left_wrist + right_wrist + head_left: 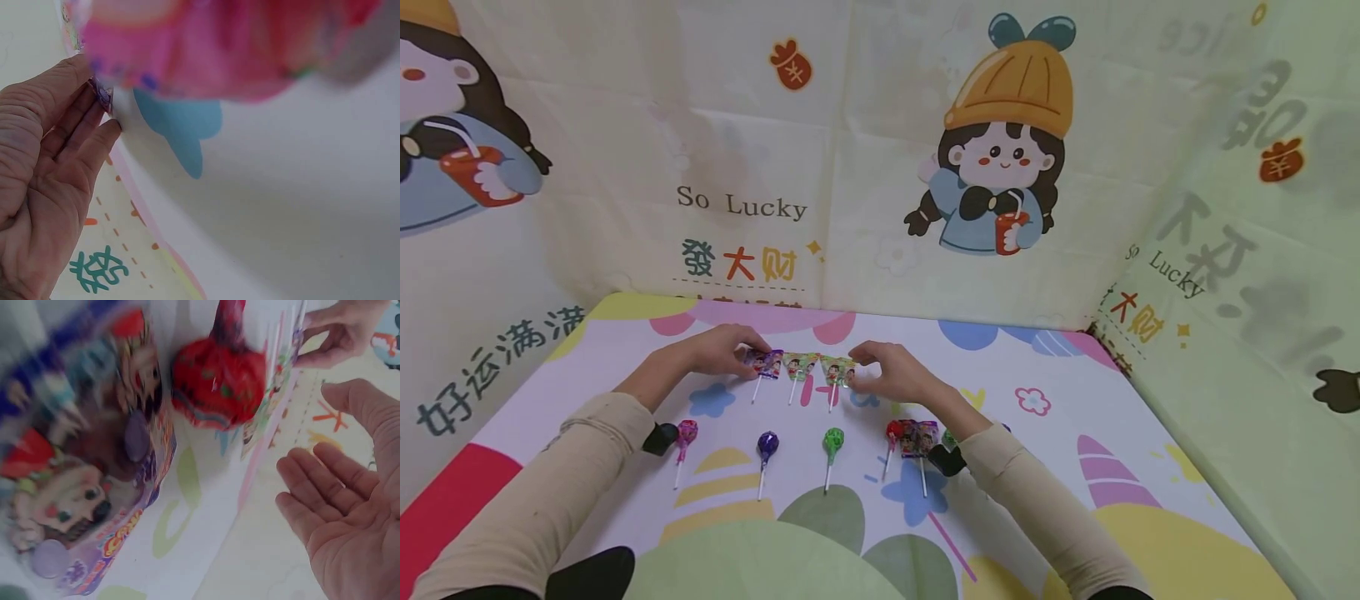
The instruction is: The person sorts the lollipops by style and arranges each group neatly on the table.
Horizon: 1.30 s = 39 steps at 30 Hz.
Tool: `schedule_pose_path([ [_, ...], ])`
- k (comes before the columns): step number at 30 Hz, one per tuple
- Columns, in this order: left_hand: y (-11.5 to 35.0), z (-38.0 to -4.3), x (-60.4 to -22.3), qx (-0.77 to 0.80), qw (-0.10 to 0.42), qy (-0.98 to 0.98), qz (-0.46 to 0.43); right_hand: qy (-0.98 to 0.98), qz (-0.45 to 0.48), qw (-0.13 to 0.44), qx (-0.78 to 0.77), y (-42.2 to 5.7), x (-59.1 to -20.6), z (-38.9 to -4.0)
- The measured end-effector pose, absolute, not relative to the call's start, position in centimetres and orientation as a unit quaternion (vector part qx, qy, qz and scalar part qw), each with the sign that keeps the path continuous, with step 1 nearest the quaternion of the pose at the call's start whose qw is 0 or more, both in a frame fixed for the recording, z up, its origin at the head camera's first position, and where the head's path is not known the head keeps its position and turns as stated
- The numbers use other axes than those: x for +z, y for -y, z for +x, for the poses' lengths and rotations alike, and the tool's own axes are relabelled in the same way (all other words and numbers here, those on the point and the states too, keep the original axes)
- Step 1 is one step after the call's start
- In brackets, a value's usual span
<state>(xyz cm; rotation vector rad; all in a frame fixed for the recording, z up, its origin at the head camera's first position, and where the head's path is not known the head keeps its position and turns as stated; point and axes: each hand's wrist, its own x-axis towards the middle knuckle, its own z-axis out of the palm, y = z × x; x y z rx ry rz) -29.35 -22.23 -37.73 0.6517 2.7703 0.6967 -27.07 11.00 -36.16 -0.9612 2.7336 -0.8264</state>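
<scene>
Three flat-wrapped lollipops lie side by side towards the back of the table in the head view. At the left end, my left hand (722, 348) pinches the wrapper edge of the purple-wrapped lollipop (767, 364); its corner (104, 95) shows between thumb and fingers in the left wrist view. In the middle is a yellow-green-wrapped lollipop (801, 365). Another yellow-green-wrapped lollipop (837, 371) is on the right, with my right hand (891, 372) at its edge. The right wrist view shows that right hand (340, 500) with thumb and fingers spread, nothing between them.
Nearer me lies a row of ball lollipops: pink (687, 431), dark blue (767, 444), green (833, 442) and red (893, 430). Beside the red one is another purple-wrapped lollipop (919, 437). More lollipops are partly hidden by my right forearm. Printed cloth walls (880, 275) border the table.
</scene>
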Motion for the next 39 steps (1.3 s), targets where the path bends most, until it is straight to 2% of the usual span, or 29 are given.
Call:
schedule_pose_path([
  [12,22.1,-29.7,-38.0,0.236,0.108,-0.941,0.218,-0.886,-0.320,0.046,-0.332,-13.2,-35.4,-24.3],
  [18,22.1,-29.5,-37.9,0.241,0.108,-0.940,0.216,-0.879,-0.325,0.055,-0.345,-14.0,-35.5,-23.3],
  [39,22.2,-29.4,-37.5,0.239,0.105,-0.937,0.232,-0.868,-0.324,0.068,-0.370,-17.0,-36.2,-21.7],
])
